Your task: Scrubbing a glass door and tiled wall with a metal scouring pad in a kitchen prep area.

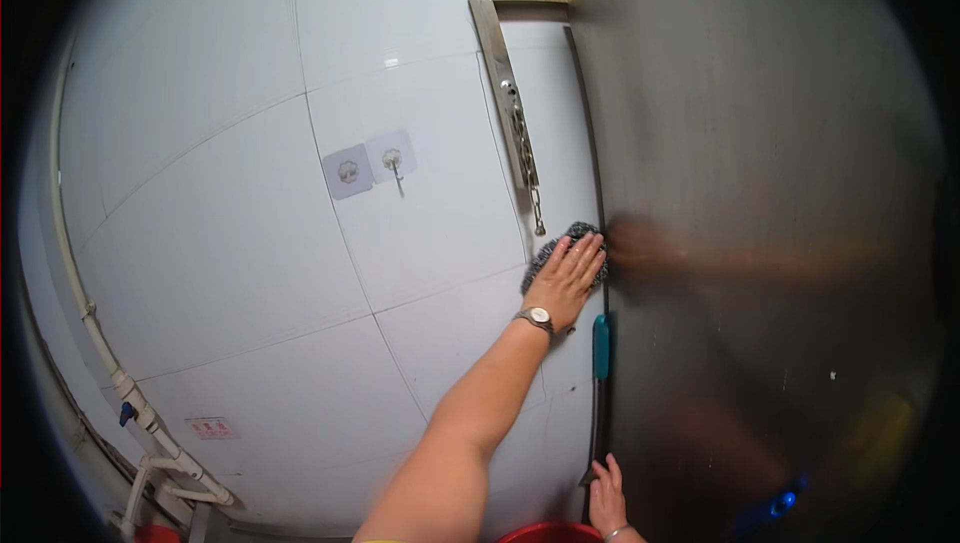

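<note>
My left hand (566,273), with a watch on the wrist, presses flat on a dark grey fuzzy cloth (541,264) against the white tiled wall, by the edge of a brushed metal door or panel (750,168). Just above hangs a short metal chain (535,201) from a metal bar (499,70). Lower down, my right hand (607,494), with a bracelet, has its fingers spread by the panel's lower edge, near the dark lower end of a long thin tool with a teal handle (601,348). Whether its fingertips touch that tool is unclear.
Two adhesive wall hooks (349,171) are stuck on the tiles. At the left run white pipes (154,419) with a blue valve handle (127,414). The rim of a red basin or bucket (551,532) shows below, beside my right hand. The metal panel fills the right side.
</note>
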A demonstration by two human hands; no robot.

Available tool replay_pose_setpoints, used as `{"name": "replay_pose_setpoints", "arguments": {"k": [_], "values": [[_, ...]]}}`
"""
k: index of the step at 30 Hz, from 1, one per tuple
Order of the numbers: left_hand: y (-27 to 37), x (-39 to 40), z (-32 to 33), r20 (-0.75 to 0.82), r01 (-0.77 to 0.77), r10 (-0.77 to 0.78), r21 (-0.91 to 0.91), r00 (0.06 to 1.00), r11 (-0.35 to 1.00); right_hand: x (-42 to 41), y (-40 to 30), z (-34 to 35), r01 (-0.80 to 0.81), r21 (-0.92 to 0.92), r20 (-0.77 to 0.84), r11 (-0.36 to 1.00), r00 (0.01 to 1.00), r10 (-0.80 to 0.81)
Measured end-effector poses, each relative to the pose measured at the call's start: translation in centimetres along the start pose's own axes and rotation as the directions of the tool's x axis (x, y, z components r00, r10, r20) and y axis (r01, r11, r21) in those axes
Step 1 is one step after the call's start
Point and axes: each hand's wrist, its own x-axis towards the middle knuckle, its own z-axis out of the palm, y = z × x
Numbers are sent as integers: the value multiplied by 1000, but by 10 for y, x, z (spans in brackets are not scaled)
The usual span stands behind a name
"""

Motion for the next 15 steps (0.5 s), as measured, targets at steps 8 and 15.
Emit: {"name": "replay_pose_setpoints", "arguments": {"k": [8, 15], "values": [[1, -134, -8, -6, 175, -177, -132, 984, 976, 5, -5, -8, 252, -118, -5, 961, 967, -254], [-149, -440, -129, -356, 935, -872, 231, 337, 267, 102, -126, 51, 742, -228, 147, 630, 666, -731]]}}
